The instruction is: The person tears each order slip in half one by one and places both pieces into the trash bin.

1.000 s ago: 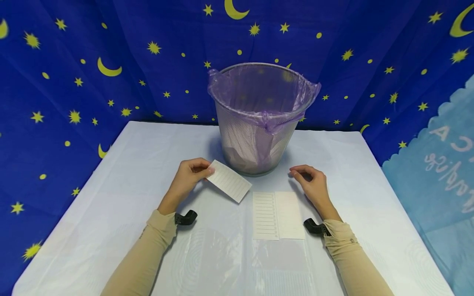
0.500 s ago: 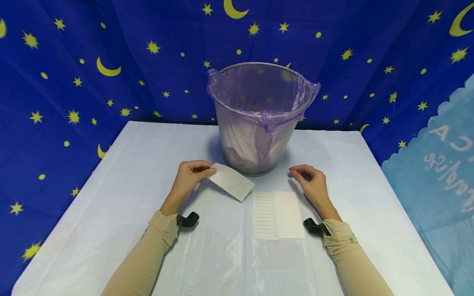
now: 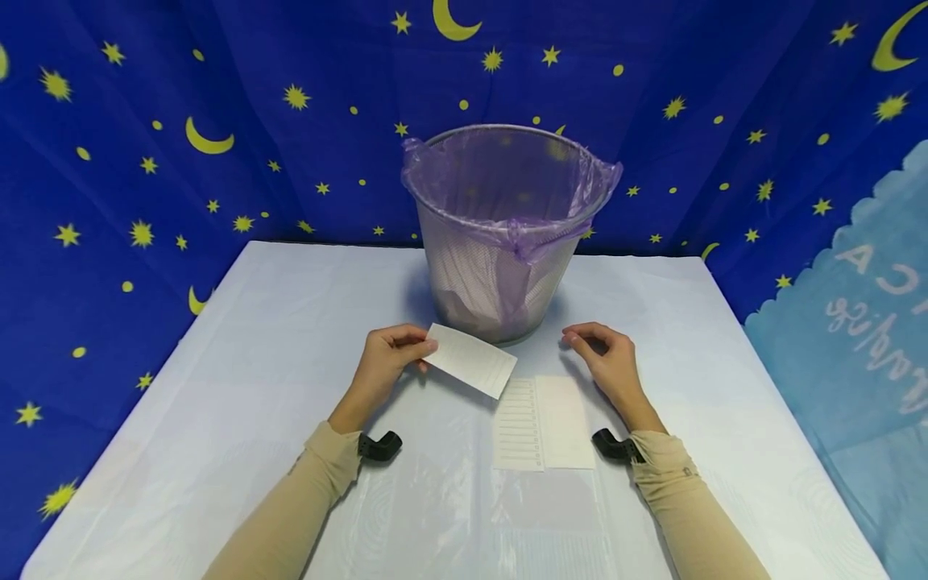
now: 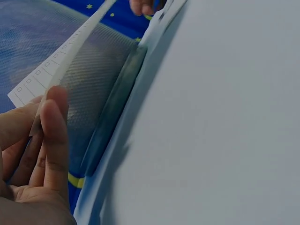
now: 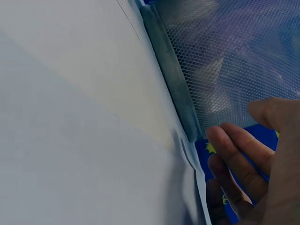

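My left hand [image 3: 387,362] pinches one end of a lined paper sheet [image 3: 471,360] between thumb and fingers, in front of the bin. The sheet slants down to the right, its far corner overlapping a lined paper [image 3: 518,427] on the table in the head view. In the left wrist view the held sheet [image 4: 61,58] is seen nearly edge-on, with small printed boxes along it. Beside the lined paper lies a plain cream paper [image 3: 567,423]. My right hand [image 3: 611,362] holds nothing; its fingers [image 5: 239,147] are loosely curled, with a gap to the thumb, just beyond the cream paper.
A wire-mesh waste bin [image 3: 478,274] lined with a purple plastic bag [image 3: 525,242] stands at the back of the table. White covering [image 3: 290,306] spreads over the table. A blue curtain [image 3: 290,48] with yellow moons and stars hangs behind.
My left hand has moved to the right with the sheet, whose free end now reaches over the lined paper. The right hand stays in place.
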Demonstrator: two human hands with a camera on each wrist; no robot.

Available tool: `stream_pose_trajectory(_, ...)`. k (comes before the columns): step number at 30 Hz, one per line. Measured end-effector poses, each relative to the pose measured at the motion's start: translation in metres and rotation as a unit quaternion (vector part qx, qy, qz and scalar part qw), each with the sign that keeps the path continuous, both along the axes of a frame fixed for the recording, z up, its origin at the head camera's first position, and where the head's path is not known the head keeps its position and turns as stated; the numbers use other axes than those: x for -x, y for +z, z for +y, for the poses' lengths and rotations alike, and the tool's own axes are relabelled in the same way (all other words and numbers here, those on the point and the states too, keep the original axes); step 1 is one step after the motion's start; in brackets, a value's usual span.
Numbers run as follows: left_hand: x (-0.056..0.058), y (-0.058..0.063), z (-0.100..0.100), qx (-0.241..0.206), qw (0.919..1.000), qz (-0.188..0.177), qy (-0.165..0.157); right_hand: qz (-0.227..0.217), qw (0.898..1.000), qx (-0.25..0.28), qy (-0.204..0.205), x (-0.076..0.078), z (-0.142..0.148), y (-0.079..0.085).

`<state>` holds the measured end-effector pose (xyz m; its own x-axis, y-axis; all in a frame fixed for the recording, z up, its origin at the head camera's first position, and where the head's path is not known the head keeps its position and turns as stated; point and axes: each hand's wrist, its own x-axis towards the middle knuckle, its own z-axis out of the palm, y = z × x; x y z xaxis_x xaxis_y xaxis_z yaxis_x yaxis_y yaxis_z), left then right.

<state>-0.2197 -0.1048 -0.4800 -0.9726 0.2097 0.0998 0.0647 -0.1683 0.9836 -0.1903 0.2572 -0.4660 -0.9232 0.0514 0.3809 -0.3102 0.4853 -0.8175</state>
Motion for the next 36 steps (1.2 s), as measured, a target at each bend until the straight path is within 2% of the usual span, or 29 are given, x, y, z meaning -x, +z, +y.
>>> stream_pose_trajectory(5,-0.007,-0.004,0.009,0.0,0.9998,0.003,-0.019,-0.005,1.0,0.018,0.023,-0.002,-0.004,0.005)
stream_pose_trajectory(13,-0.015,-0.008,0.024,-0.003,0.9988,0.001,-0.048,-0.007,0.996,0.01,0.087,-0.008,-0.015,0.011)
stream_pose_trajectory(20,-0.021,-0.011,0.033,-0.02,0.9985,-0.015,-0.048,-0.016,0.986,0.03,0.165,-0.016,-0.033,0.009)
stream_pose_trajectory(25,-0.024,-0.013,0.039,-0.025,0.9981,-0.021,-0.053,-0.035,0.982,0.033,0.184,-0.021,-0.046,0.003)
stream_pose_trajectory(30,-0.028,-0.014,0.044,0.007,0.9973,-0.009,-0.072,-0.052,0.981,0.045,0.184,-0.022,-0.051,-0.002)
stream_pose_trajectory(33,-0.028,-0.015,0.045,0.038,0.9961,0.006,-0.079,-0.057,0.979,0.054,0.186,-0.015,-0.047,-0.016)
stream_pose_trajectory(36,-0.028,-0.016,0.045,0.087,0.993,0.025,-0.075,-0.057,0.977,0.065,0.193,-0.009,-0.043,-0.028)
